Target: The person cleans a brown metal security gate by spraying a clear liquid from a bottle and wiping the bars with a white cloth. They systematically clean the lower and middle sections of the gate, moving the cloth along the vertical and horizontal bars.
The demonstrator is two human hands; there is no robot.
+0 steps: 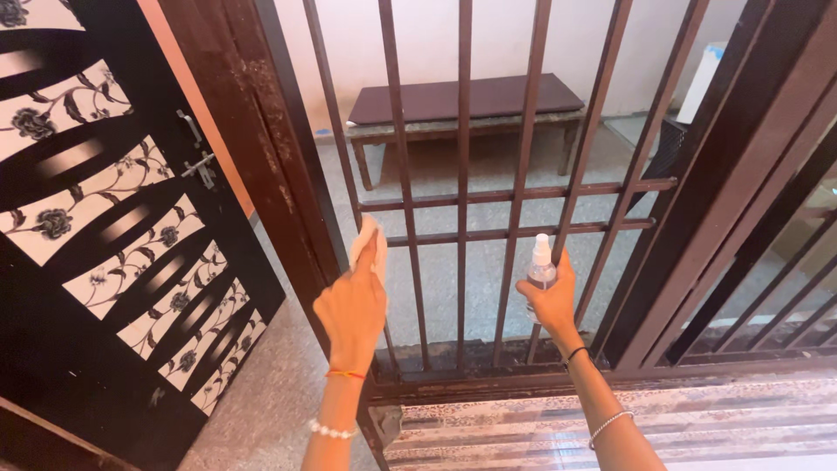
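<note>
Cloth (370,240), pale and folded, is pressed by the left hand (351,310) against an upright bar at the left edge of the brown metal gate (462,174); its grip is pinched on the cloth. The right hand (551,301) is wrapped around a small clear spray bottle (541,262), nozzle up, near the middle bars. Wiping looks underway; spraying the neighbouring bars would need the nozzle turned toward them.

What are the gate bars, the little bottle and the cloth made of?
Gate bars: probably metal painted dark brown, thin, straight and slightly glossy. Bottle in the right hand: see-through plastic, it seems, white sprayer. Cloth under the left hand: soft pale fabric, creased.
</note>
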